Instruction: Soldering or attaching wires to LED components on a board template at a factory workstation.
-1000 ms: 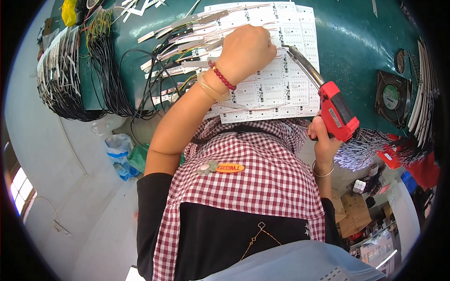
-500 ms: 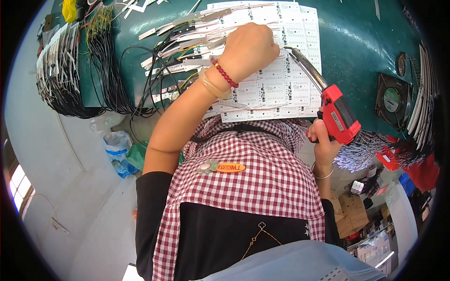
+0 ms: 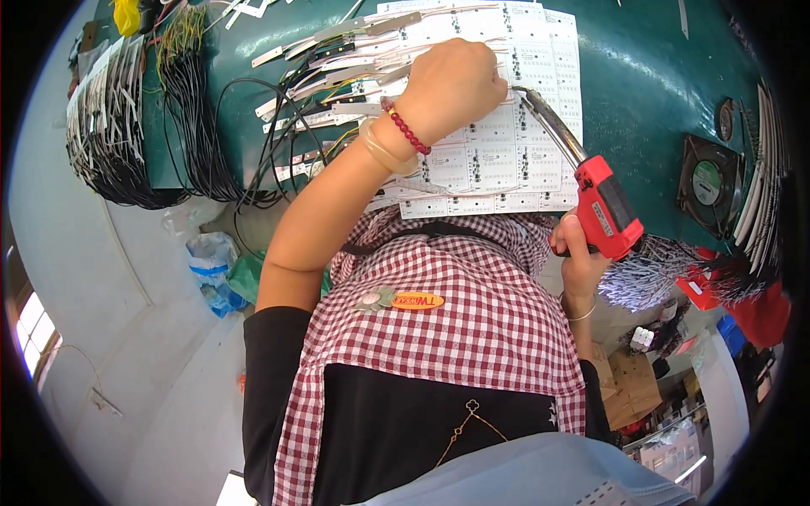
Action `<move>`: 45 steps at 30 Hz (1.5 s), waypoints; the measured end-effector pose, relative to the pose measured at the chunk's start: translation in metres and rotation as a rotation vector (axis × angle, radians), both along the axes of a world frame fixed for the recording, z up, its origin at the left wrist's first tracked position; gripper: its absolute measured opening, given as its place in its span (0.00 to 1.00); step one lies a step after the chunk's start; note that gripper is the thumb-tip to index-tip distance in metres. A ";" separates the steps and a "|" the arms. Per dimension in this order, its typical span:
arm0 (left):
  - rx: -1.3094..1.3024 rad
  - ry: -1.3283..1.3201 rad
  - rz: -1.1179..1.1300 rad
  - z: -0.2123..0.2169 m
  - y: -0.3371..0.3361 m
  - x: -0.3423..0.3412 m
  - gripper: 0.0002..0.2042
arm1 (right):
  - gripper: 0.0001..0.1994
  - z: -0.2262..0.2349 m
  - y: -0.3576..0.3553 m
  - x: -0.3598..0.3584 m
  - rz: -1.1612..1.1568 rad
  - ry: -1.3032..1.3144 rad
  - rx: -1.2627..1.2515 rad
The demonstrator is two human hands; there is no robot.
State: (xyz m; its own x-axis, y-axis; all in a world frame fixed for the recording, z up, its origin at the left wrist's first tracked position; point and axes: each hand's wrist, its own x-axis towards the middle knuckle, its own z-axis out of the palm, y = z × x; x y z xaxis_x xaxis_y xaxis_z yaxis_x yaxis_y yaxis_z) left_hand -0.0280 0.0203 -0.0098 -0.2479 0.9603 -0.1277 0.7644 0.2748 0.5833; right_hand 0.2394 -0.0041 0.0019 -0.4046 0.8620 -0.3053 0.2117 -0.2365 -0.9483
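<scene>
My left hand (image 3: 456,83) is closed in a pinch over the white circuit board sheets (image 3: 536,177). Its fingertips point away from the camera, so what they pinch is hidden. My right hand (image 3: 582,257) grips a red and black soldering gun (image 3: 606,209) by its handle. The metal tip of the gun reaches up and left to the boards, just right of my left fingertips; whether it touches a board I cannot tell. Thin light wires and narrow metal-coloured strips (image 3: 354,72) lie across the left part of the sheets, some passing under my left hand.
Bundles of black cables (image 3: 198,126) and a row of strips (image 3: 105,126) hang over the green table's (image 3: 641,76) left edge. On the right are a black fan (image 3: 709,181) and grey wires (image 3: 759,169). Cardboard boxes (image 3: 633,388) stand below.
The soldering gun and my right hand have shifted slightly left. My left hand stays pinched in nearly the same place over the boards.
</scene>
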 end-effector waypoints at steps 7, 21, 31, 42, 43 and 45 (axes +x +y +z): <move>0.061 0.111 0.001 0.002 -0.003 0.008 0.09 | 0.14 0.006 -0.002 -0.002 -0.109 0.243 0.006; 0.272 -0.035 -0.138 0.050 -0.043 0.024 0.07 | 0.15 -0.001 -0.012 0.018 -0.136 0.315 -0.011; 0.034 -0.055 0.001 0.009 -0.047 0.044 0.06 | 0.16 -0.011 -0.039 0.041 -0.068 0.247 -0.115; 0.197 0.230 0.014 0.011 -0.049 0.054 0.05 | 0.17 -0.015 -0.042 0.042 -0.101 0.302 -0.129; 0.279 0.291 -0.021 0.007 -0.050 0.054 0.05 | 0.17 -0.015 -0.042 0.042 -0.108 0.292 -0.137; 0.290 0.318 -0.006 0.007 -0.051 0.057 0.06 | 0.17 -0.016 -0.043 0.042 -0.113 0.283 -0.145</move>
State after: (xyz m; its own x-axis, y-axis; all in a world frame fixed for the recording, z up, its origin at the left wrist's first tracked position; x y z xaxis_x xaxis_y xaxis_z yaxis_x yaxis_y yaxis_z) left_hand 0.0294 -0.0306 -0.0033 -0.2252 0.9469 0.2295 0.9199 0.1291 0.3703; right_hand 0.2815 -0.0467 -0.0141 -0.3955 0.8619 -0.3172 -0.0905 -0.3803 -0.9204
